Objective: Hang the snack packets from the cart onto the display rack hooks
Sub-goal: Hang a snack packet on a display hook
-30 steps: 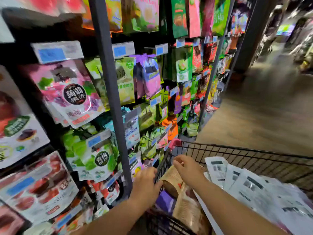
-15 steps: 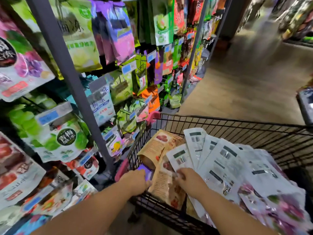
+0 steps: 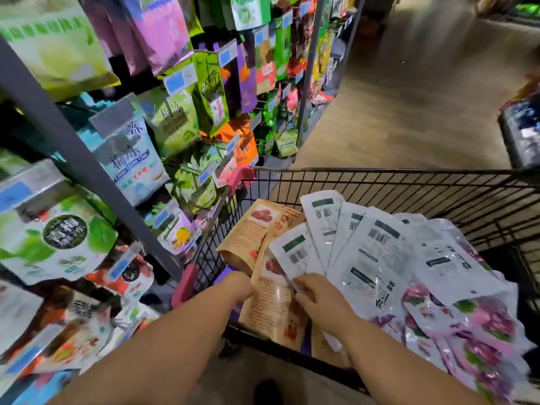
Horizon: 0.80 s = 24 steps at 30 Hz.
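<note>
Tan floor (image 3: pixel 409 118) beyond wire cart (image 3: pixel 380 170); right grip (image 3: pixel 318 299) pinches white packets (image 3: pixel 371 258); left grip (image 3: pixel 238 287), cannot tell.

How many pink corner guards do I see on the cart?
2. One guard sits at the far left corner of the cart, the other at the near left corner. The right corners may hide more.

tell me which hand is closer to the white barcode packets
Right. The right hand grips the white packets at their lower edge; the left hand sits to their left, beside a brown packet.
</note>
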Tool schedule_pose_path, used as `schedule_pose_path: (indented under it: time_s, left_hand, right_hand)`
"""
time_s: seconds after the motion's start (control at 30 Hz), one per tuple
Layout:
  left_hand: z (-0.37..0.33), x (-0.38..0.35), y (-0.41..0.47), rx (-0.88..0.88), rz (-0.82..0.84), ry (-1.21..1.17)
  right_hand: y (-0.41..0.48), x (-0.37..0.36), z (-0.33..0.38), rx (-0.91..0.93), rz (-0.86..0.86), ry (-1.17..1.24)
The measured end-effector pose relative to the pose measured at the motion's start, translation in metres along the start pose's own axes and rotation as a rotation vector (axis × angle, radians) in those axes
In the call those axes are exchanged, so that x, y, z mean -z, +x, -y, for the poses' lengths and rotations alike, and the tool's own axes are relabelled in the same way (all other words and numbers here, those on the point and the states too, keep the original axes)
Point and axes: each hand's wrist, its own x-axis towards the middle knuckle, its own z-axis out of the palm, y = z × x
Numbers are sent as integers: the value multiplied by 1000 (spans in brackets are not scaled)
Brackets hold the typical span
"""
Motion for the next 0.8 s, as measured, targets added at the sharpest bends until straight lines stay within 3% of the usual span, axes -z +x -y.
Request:
schedule_pose_path:
  time_s: [0.17, 0.2, 0.27, 0.33, 0.57, 0.73, 0.8]
  left_hand:
    - [-6, 3, -11, -39, -10, 6]
    - [-5, 0, -17, -69, 0, -49]
    - [-5, 0, -25, -18, -72, -386]
    - [1, 5, -34, -46, -161, -525]
    - [20, 41, -77, -189, -298, -785]
    - [34, 67, -99, -336, -364, -984]
    - [30, 72, -105, -385, -343, -1034]
  right_hand:
    - [0, 0, -6, -44, -10, 42]
    - [-1, 0, -6, -48, -23, 54]
    - [-2, 0, -7, -63, -69, 91]
    - [-2, 0, -7, -74, -125, 129]
    - [0, -3, 5, -92, -247, 256]
    - [4, 1, 29, -163, -218, 466]
    - [3, 8, 46, -189, -142, 681]
